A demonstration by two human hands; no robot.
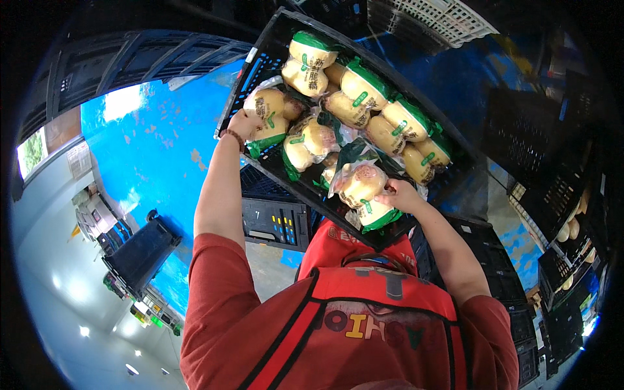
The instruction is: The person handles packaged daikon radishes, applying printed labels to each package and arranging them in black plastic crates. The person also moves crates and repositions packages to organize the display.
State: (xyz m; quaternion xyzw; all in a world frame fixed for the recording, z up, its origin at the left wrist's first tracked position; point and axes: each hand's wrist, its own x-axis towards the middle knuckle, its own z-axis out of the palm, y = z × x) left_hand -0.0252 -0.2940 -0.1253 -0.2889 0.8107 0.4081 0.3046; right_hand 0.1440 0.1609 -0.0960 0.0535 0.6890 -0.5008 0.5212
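A black plastic crate [465, 140] lies slantwise in front of me, filled with several clear bags of pale lotus root with green trim. At its left end my left hand [244, 125] has its fingers closed on the edge of a bag of lotus root [275, 107]. My right hand [401, 196] pinches the side of another bag of lotus root [361, 183] at the crate's near side. That bag lies tilted on top, close to the rim. More bags, such as one at the far left [305, 77], lie packed beyond.
Black crates [276, 221] stand below the filled one, and more crates [520, 146] are stacked on the right. A white basket [439, 23] sits at the far side. On the blue floor [153, 146] at left stands a dark wheeled bin [140, 253].
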